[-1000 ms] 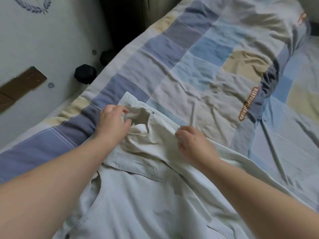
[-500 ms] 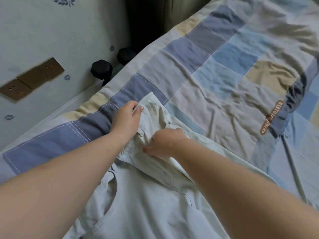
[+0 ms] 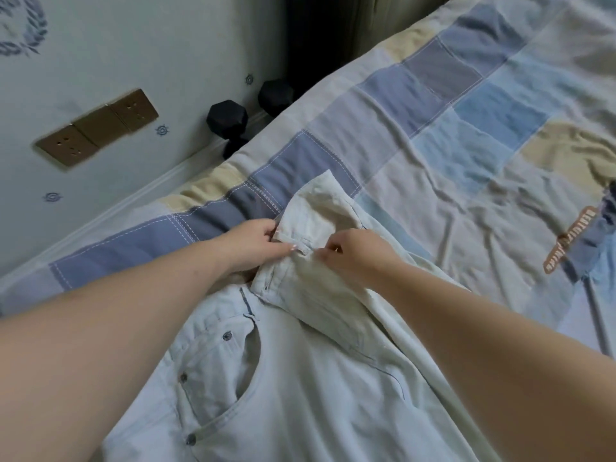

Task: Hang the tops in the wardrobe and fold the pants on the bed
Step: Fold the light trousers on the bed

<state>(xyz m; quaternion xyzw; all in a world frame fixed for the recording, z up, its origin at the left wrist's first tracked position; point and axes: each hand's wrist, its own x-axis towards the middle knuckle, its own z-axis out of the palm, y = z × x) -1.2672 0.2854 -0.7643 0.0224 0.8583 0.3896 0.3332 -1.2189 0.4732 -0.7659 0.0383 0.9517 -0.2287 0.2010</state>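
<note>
Together, left hand (image 3: 252, 246) and right hand (image 3: 354, 254) pinch the pants (image 3: 300, 378) waistband (each grip curled) on the bed (image 3: 466, 145).

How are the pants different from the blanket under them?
The pants are one pale, whitish colour; the blanket is a patchwork of blue, grey and beige blocks. The pants have pockets and metal rivets; the blanket has stitched seams and an orange label. The left hand and right hand pinch the pants' waistband; neither grips the blanket. Both are wrinkled cloth on the bed.
</note>
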